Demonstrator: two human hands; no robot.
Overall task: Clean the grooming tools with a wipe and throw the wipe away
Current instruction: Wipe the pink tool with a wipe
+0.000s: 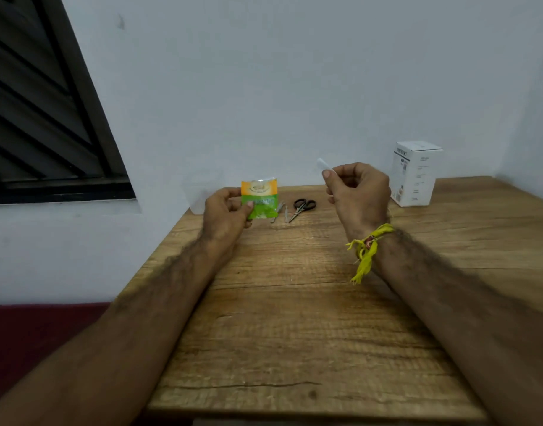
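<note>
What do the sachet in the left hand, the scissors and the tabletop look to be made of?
Sachet: likely glossy printed foil or plastic film, its torn top edge showing pale. Scissors: shiny metal blades with black handle loops, probably plastic. Tabletop: wood or wood-look laminate, matte, with visible grain and dark cracks; which one cannot be told.

Wipe sachet: small, orange above and green below, top edge torn open; upright, pinched at its left edge above the table.
Torn strip: small, pale, pinched at one end, raised and well apart from the sachet.
Scissors: small, black handles, steel blades closed; flat on the table, tips toward the viewer.
Two slim metal tools: lying just left of the scissors; exact type unclear.
</note>
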